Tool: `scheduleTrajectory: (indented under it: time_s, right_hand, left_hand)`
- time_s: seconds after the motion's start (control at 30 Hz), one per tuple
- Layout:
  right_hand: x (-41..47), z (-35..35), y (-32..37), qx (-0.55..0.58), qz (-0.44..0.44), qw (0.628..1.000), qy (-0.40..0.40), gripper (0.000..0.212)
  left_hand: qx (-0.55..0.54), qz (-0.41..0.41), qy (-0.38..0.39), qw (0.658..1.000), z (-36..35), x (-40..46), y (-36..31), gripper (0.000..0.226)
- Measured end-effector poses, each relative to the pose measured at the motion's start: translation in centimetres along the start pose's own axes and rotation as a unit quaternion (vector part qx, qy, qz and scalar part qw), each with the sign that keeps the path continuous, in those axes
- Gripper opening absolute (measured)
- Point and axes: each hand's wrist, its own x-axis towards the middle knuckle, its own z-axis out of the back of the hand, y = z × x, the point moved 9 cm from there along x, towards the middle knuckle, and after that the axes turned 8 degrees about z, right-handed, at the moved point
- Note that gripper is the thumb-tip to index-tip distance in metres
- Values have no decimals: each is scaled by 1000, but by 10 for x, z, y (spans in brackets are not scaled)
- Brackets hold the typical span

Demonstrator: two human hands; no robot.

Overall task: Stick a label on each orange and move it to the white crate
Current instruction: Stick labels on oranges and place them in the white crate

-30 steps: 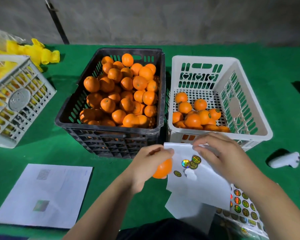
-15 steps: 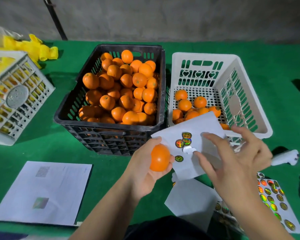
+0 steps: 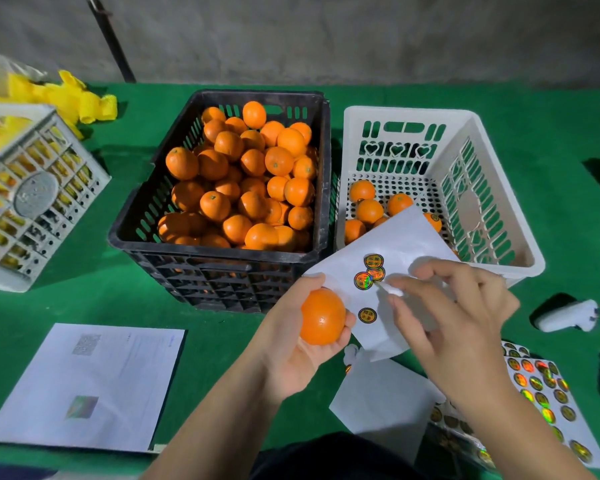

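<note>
Our left hand (image 3: 293, 344) cupping an orange (image 3: 322, 317) and pinching the label sheet (image 3: 400, 251) beside it, our right hand (image 3: 454, 317) fingers picking at a label (image 3: 363, 280), white crate (image 3: 499, 188) just beyond the sheet

Fruit packing bench (orange crates (image 3: 222, 258), label sheets (image 3: 548, 403)).

Orange (image 3: 322, 316) beside label sheet (image 3: 388, 271)

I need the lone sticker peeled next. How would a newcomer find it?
Start at the white crate; in front of it is a white sheet with four round stickers. Three cluster together; the lone sticker sits below them, beside the held orange.
</note>
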Motion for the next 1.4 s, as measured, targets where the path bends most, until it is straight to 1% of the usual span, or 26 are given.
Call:
scheduleTrajectory:
  time_s: [0.1,0.23,0.33,0.37,0.4,0.47,0.5,0.53,0.63,0.67,0.77,0.9,0.97,1.03,1.07,1.13,1.17,1.2,1.27,1.33,1.4]
  right_hand:
    - [4,2,-6,33,-30,999,-10,22]
    - [8,5,-13,108,-105,988,-22,24]
    - [11,7,-5,142,-112,984,-9,23]
    - [12,3,-1,177,-112,978,5,20]
    - [11,-3,2,237,-125,963,24,17]
    - [8,-20,8,376,-182,906,69,14]
    - [7,-27,12,424,-205,878,90,12]
    - [7,-33,16,447,-217,861,107,13]
    - [5,-43,24,464,-222,844,152,16]
    - [5,-44,25,466,-226,841,156,15]
    - [6,-46,24,463,-232,840,161,14]
    - [7,-44,20,418,-226,860,184,18]
    - [7,-44,18,421,-239,852,201,15]
    - [5,-45,14,437,-267,831,216,16]
    - [3,-46,12,452,-289,815,219,19]
    - [-2,-51,10,490,-339,772,220,24]
    - [-4,-52,9,501,-358,757,219,26]
    - [-6,-54,7,501,-371,751,218,26]
    - [-11,-56,3,502,-397,739,210,27]
    - [-17,-60,4,517,-429,715,193,32]
    - [-24,-64,0,524,-466,696,151,36]
  left_hand:
    - [-3,-4,3,1000,-1,0,-1,45]
    - [-36,-20,-9,999,0,1,-3,41]
    - [-57,-52,-6,997,-3,2,-6,42]
    - [-58,-64,-1,996,-5,1,-7,43]
    - [-56,-73,6,996,-8,1,-8,45]
    - [-40,-89,20,995,-15,-1,-7,48]
    - [-30,-97,27,994,-19,-1,-7,49]
    - [-21,-105,34,994,-21,-1,-7,47]
    - [-3,-120,78,990,-30,-3,-6,33]
    - [2,-125,97,987,-34,-4,-6,32]
    - [37,-153,123,980,-38,-6,-6,36]
    - [97,-165,159,968,-41,-5,-2,48]
    - [127,-167,175,962,-41,-5,-2,50]
    - [163,-181,168,955,-38,-3,-2,54]
    - [182,-192,157,952,-37,-2,-2,55]
    - [216,-213,123,945,-31,1,-3,54]
    - [233,-226,103,940,-28,2,-4,54]
    - [253,-243,82,933,-25,3,-5,53]
    - [299,-278,47,912,-21,3,-6,49]
    - [353,-308,22,883,-22,2,-6,47]
    - [390,-336,-7,857,-21,0,-8,45]
